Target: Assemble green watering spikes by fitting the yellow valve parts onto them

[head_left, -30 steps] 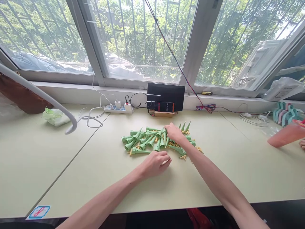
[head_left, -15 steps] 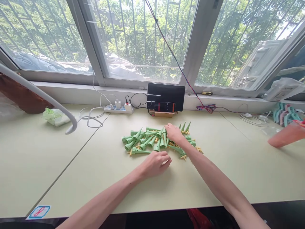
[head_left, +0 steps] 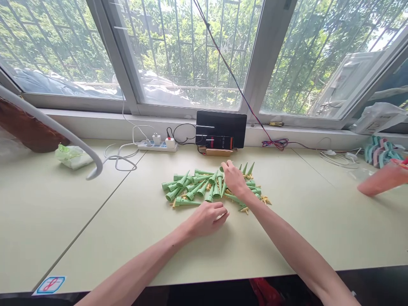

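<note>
A pile of green plastic watering spikes [head_left: 191, 187], cone-shaped with ribbed caps, lies mid-table with small yellow valve pieces [head_left: 266, 199] scattered in and around it. My left hand [head_left: 212, 218] rests on the table at the pile's near edge, fingers curled closed; whatever they may hold is hidden. Over the pile's far side reaches my right hand [head_left: 234, 178], its fingertips pinched together beside a spike's cap. What is between those fingertips is too small to make out. Behind that hand, several spikes [head_left: 249, 169] stand point up.
At the back, a phone [head_left: 219, 142] leans on a black tablet [head_left: 236, 127]. Left of them sits a power strip [head_left: 157, 146] with plugs and cables. A white curved tube [head_left: 70, 138] hangs over the left side. A pink bag [head_left: 382, 178] lies at right.
My right hand has lifted slightly away from the spikes toward the back, fingertips still together. My left hand has stayed in place. The view has shifted very slightly.
</note>
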`<state>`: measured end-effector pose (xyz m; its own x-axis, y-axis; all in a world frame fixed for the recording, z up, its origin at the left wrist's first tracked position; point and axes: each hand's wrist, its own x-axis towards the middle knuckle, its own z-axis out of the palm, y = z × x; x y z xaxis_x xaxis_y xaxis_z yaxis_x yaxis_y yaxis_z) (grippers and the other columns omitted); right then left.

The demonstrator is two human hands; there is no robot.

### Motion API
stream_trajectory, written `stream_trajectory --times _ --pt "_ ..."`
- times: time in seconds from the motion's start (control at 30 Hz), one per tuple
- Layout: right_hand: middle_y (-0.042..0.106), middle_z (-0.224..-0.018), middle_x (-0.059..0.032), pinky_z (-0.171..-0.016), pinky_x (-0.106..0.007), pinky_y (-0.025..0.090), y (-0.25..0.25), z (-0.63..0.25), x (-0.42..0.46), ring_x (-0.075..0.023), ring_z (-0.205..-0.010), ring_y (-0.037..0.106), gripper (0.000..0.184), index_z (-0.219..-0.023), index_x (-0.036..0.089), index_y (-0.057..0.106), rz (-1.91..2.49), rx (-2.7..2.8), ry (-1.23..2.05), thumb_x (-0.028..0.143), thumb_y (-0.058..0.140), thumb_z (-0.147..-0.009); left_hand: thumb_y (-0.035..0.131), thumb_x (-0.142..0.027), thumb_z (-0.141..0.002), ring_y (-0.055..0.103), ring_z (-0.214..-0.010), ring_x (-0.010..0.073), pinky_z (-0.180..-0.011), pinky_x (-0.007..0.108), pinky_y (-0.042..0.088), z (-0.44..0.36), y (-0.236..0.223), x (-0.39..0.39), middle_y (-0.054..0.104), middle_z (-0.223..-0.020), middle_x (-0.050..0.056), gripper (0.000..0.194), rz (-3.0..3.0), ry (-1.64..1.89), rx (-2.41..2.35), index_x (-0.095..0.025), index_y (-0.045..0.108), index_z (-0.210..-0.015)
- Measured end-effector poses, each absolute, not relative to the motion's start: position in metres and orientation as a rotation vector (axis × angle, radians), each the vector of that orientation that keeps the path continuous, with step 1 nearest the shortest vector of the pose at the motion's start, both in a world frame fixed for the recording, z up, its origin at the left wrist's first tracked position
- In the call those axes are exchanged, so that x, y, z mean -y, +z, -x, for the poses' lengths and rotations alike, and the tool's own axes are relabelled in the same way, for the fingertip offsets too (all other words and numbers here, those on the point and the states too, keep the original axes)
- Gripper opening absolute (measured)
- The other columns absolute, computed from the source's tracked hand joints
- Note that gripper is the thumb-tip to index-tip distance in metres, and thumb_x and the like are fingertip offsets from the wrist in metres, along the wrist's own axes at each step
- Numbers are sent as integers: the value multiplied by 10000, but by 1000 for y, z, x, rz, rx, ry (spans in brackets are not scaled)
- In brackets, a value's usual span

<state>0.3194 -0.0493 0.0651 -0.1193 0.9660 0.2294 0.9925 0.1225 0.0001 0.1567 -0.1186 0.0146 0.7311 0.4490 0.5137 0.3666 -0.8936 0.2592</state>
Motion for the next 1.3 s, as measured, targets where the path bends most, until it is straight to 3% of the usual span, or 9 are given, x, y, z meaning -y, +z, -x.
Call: stream_trajectory --times 0.2,0.33,0.57,0.73,0.9,1.07,1.3 --pt "568 -1139 -91 -536 -236 380 46 -323 77 -152 -729 597 464 -1245 177 514 1563 2141 -204 -42 350 -870 438 -210 -963 381 -486 85 -473 272 244 -156 13 118 467 -603 -13 329 -2789 923 -733 -169 574 -667" --pt "578 -1133 -98 -630 -228 479 25 -328 95 -146 -782 615 416 -1311 200 501 1320 2081 -75 52 350 -953 448 -220 -965 400 -497 82 -481 260 262 -155 10 116 511 -620 -10 313 -2698 993 -820 -172 606 -699" --pt "579 -1092 -103 -703 -284 546 11 -322 109 -163 -799 629 363 -1332 244 495 1097 1909 54 164 352 -1007 478 -263 -954 438 -491 75 -502 214 367 -154 15 111 555 -638 -16 214 -2365 1284 -1015 -178 591 -793" --pt "586 -1098 -100 -738 -293 555 8 -316 111 -173 -866 642 361 -1333 254 499 1096 1886 77 177 355 -1011 445 -353 -976 481 -450 71 -443 200 359 -153 21 108 567 -678 -31 183 -2013 1344 -1114 -192 516 -928" --pt "596 -1101 -110 -699 -286 560 5 -314 112 -156 -783 647 366 -1329 236 518 1103 1939 98 186 332 -1017 395 -421 -991 523 -448 77 -444 200 407 -153 25 107 570 -722 -27 240 -1838 1303 -1078 -203 473 -1053" --pt "607 -1121 -110 -644 -249 549 3 -312 114 -137 -761 656 374 -1351 224 517 1049 2004 68 188 345 -1021 423 -475 -975 491 -410 62 -385 169 364 -153 26 106 563 -708 -40 294 -1689 1249 -1033 -208 447 -1096" --pt "643 -1113 -112 -681 -255 554 7 -310 114 -177 -924 664 362 -1359 216 489 908 2000 13 182 387 -1014 519 -506 -926 503 -412 46 -371 168 374 -153 21 105 576 -842 -18 347 -1607 1213 -1011 -219 448 -1107"
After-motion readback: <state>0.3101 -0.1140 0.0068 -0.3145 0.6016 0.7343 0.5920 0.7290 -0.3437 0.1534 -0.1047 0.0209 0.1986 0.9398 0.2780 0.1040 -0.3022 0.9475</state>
